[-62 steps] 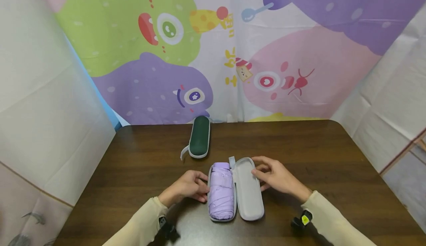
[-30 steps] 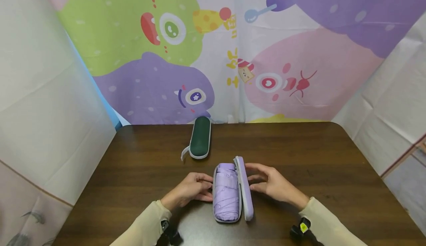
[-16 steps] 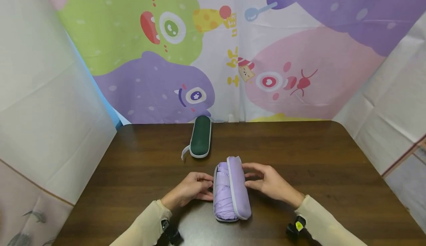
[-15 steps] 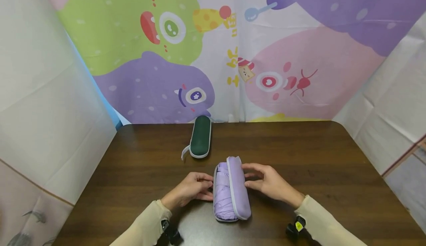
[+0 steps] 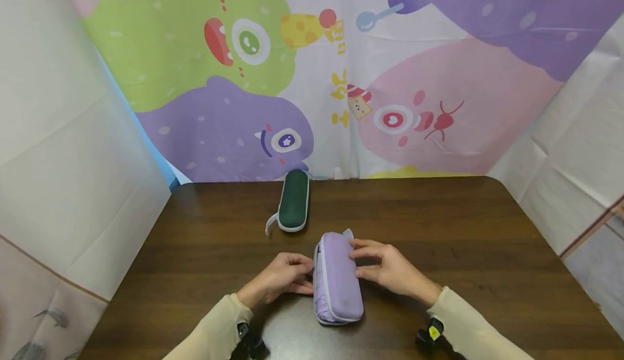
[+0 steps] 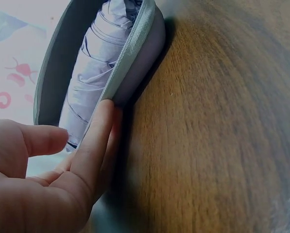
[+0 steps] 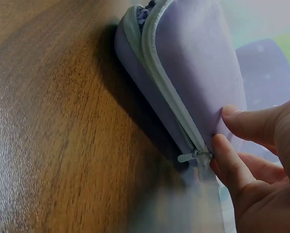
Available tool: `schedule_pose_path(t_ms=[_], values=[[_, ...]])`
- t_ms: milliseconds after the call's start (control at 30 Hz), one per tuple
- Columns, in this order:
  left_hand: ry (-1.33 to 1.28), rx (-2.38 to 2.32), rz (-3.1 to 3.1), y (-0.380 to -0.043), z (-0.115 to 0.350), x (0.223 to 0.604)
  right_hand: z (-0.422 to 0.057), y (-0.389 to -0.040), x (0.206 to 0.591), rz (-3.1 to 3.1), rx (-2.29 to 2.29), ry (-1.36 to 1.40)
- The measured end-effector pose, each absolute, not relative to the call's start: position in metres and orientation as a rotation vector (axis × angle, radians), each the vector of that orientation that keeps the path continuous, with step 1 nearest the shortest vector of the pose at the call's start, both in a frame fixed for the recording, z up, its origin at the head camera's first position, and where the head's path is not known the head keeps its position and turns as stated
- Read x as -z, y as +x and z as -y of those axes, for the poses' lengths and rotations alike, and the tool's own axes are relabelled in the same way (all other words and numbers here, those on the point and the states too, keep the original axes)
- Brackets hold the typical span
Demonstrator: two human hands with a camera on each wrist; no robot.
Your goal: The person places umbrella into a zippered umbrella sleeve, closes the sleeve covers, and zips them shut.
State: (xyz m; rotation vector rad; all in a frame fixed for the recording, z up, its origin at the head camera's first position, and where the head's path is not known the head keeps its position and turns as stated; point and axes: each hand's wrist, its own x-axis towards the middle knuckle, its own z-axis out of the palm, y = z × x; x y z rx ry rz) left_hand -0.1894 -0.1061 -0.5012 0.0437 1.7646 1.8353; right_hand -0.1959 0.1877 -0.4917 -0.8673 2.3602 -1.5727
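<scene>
In the head view a lilac zip case (image 5: 343, 279) lies on the table, its lid tipped over its base with a gap along the left side. A folded lilac umbrella (image 6: 98, 53) rests inside and shows through that gap in the left wrist view. My left hand (image 5: 278, 277) is at the case's left side, and its straight index finger touches the zip edge of the base. With thumb and fingertips, my right hand (image 5: 392, 267) touches the right side of the lid. A small zip pull (image 7: 187, 158) hangs near those fingers in the right wrist view.
A green case (image 5: 294, 200) with a pale strap lies farther back, near the table's far edge. The dark wooden table (image 5: 439, 214) stands against a cartoon-print curtain (image 5: 331, 154), with pale cloth at both sides.
The lid has swung from lying flat on the right, up and leftward over the umbrella. My right hand has moved left with it; my left hand has shifted slightly right.
</scene>
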Motion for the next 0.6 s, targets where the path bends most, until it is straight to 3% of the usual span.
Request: schedule_pose_path(t_ms=[600], values=[[-0.011,-1.824,-1.738,-0.191,0.101,0.499,-0.175,-0.194,0.488,-2.499,1.449,-0.904]])
